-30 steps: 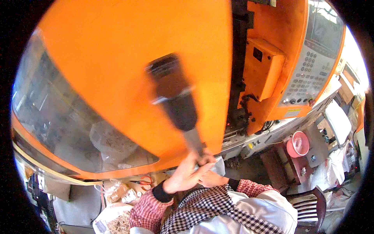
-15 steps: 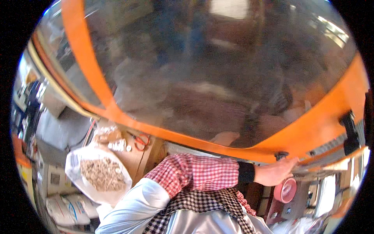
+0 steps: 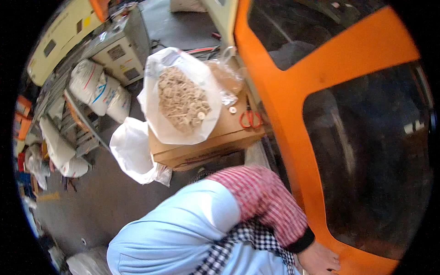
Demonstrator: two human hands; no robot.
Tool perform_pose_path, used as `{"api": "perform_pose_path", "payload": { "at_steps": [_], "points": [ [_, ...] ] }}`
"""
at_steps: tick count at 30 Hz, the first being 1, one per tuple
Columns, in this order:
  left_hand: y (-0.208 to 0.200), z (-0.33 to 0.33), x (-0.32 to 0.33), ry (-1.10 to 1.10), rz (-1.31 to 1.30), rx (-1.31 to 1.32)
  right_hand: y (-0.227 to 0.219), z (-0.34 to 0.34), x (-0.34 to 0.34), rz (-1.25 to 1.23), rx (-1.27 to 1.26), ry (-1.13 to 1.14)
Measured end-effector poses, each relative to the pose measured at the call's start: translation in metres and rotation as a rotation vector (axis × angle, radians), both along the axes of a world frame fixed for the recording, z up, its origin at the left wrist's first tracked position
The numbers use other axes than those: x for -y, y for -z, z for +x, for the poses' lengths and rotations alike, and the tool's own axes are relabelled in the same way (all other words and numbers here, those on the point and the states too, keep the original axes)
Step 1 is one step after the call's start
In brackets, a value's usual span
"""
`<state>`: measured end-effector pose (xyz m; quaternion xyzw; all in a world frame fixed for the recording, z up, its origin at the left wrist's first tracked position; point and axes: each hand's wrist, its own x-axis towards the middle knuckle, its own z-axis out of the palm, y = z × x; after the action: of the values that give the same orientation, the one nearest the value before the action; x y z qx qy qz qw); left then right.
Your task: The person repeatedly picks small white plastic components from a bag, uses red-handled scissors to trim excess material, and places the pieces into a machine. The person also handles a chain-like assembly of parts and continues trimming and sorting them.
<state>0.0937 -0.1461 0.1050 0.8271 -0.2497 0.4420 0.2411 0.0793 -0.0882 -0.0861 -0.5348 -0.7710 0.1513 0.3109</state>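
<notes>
My left arm, in a red checked sleeve with a black cuff, reaches across my body to the lower right. There my left hand (image 3: 318, 259) rests at the edge of an orange machine door (image 3: 316, 201), its fingers curled in. The door handle it held a moment ago is now hidden by the hand or cut off by the picture's edge. My right hand does not show. Left of the door, a white plastic bag (image 3: 213, 121) full of small beige parts stands open on a cardboard box (image 3: 206, 155). Red-handled scissors (image 3: 250, 120) lie beside it, near a small white ring (image 3: 232, 110).
A clear bag (image 3: 225, 75) lies behind the scissors. Another open white bag (image 3: 130, 149) stands on the floor, against the box. Full white sacks (image 3: 98, 89) lie farther left, by a grey cabinet (image 3: 120, 52). A dark window (image 3: 371, 151) fills much of the door.
The view has swung left, bringing the box, bags and floor toward the middle. My left hand now appears lower in the picture, still at the door. The right sleeve has gone from sight.
</notes>
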Motion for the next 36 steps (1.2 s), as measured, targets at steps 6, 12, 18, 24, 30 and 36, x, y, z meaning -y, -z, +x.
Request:
{"api": "perform_pose_path", "payload": {
  "at_steps": [6, 12, 18, 24, 30, 36],
  "points": [
    [0.096, -0.261, -0.094, -0.938, -0.577, -0.101, 0.016, -0.136, -0.048, -0.226, -0.133, -0.531],
    [0.179, -0.457, 0.019, -1.693, -1.602, 0.169, 0.023, -0.28, -0.091, -0.256, -0.167, -0.508],
    [0.182, -0.446, 0.044, -1.57, -1.681, 0.107, 0.083, -0.364, -0.126, -0.244, 0.177, -0.42],
    [0.174, -0.455, 0.018, -1.57, -1.657, 0.04, 0.062, -0.354, -0.132, -0.32, -0.286, -0.397],
    [0.17, -0.471, -0.031, -1.667, -1.513, 0.148, -0.01, -0.332, -0.124, -0.66, -0.722, -0.503],
    [0.142, -0.481, -0.056, -1.776, -1.267, 0.182, -0.026, -0.311, -0.122, -0.857, -0.702, -0.66]
  ]
}}
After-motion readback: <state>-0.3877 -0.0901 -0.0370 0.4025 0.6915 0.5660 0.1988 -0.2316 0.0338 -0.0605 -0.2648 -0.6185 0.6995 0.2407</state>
